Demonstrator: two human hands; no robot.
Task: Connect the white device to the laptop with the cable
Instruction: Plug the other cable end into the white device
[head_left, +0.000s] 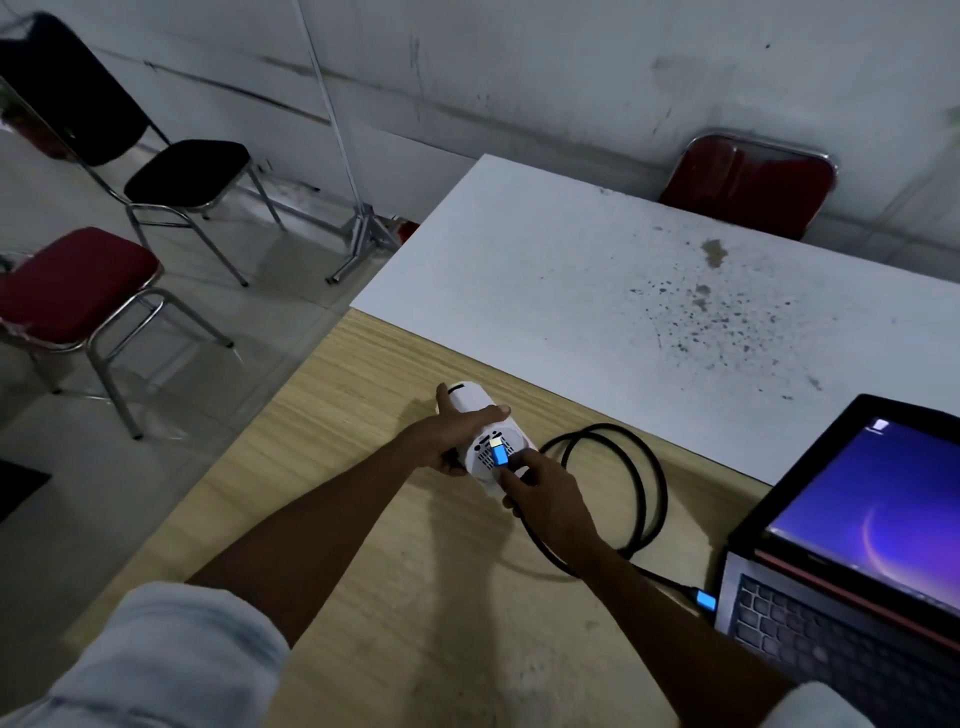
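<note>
A white cylindrical device (470, 402) lies on its side on the wooden table (332, 467), its round rear face toward me. My left hand (447, 434) wraps around its body. My right hand (540, 488) pinches the blue plug (500, 454) of a black cable (647, 478), with the plug's metal tip at a port on the rear face. The cable loops on the table and runs to a second blue plug (705, 601) at the left side of the open laptop (831, 597), whose screen is lit.
A stained white board (597, 291) covers the far half of the table. A red chair (748, 187) stands behind it by the wall. On the floor at left stand a red chair (72, 291), a black chair (171, 171) and a metal stand (358, 234).
</note>
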